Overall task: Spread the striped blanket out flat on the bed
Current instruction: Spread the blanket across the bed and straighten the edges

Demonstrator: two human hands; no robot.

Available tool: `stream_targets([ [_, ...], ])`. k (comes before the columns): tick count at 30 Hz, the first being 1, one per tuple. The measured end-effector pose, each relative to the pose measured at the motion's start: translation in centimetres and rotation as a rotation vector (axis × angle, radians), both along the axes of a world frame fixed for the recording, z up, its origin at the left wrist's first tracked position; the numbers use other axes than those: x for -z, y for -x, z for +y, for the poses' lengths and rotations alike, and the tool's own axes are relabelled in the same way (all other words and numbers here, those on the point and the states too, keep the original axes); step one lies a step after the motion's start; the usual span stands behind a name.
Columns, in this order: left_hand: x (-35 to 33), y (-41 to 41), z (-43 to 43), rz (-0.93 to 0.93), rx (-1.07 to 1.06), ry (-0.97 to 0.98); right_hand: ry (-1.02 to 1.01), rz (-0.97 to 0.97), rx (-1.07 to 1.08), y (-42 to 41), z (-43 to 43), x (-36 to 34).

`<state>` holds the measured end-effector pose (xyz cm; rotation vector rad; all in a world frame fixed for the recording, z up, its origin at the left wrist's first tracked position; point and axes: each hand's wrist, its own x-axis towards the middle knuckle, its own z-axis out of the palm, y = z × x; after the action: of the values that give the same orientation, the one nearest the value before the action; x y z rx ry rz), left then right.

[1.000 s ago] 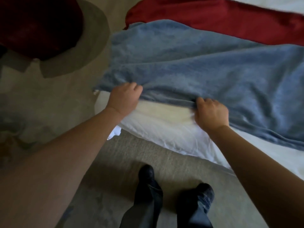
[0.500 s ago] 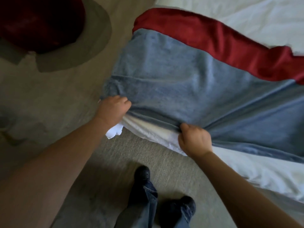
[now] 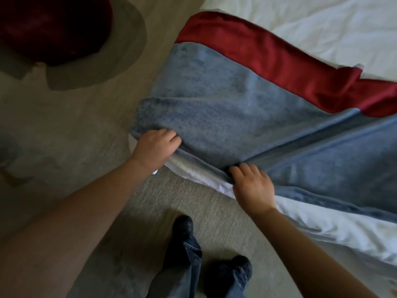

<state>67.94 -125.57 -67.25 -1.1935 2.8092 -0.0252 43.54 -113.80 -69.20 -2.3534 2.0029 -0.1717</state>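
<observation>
Blue-grey fleece with a red stripe — the striped blanket (image 3: 247, 100) — lies rumpled over the white-sheeted bed (image 3: 322, 29) beyond both hands. The left hand (image 3: 155, 147) and right hand (image 3: 252, 186) are each closed on its near hem — right beside the bed's edge.

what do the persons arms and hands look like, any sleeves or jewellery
Both forearms are bare right up to the frame edge, with no sleeve in view. The left hand and right hand wear no gloves, and no watch, bracelet or ring shows. The right hand's fingers are slightly motion-blurred.
</observation>
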Motion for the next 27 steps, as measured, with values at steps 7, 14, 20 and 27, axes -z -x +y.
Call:
stream_targets([
  [7,0.2,-0.7,-2.0,-0.104,-0.026,0.082,-0.045,-0.003,0.098,-0.5,-2.9,-0.1],
  [14,1.1,-3.2,-3.0,0.092,-0.107,-0.161,-0.206,-0.05,-0.238,-1.4,-5.0,-1.2],
  [20,0.0,-4.4,-4.5,0.105,0.028,-0.167,-0.112,-0.093,-0.318,-2.3,-11.3,-2.7],
  [27,-1.0,2.2,-12.4,0.193,-0.215,-0.139,-0.035,-0.048,-0.097,-2.3,-21.0,-3.0],
])
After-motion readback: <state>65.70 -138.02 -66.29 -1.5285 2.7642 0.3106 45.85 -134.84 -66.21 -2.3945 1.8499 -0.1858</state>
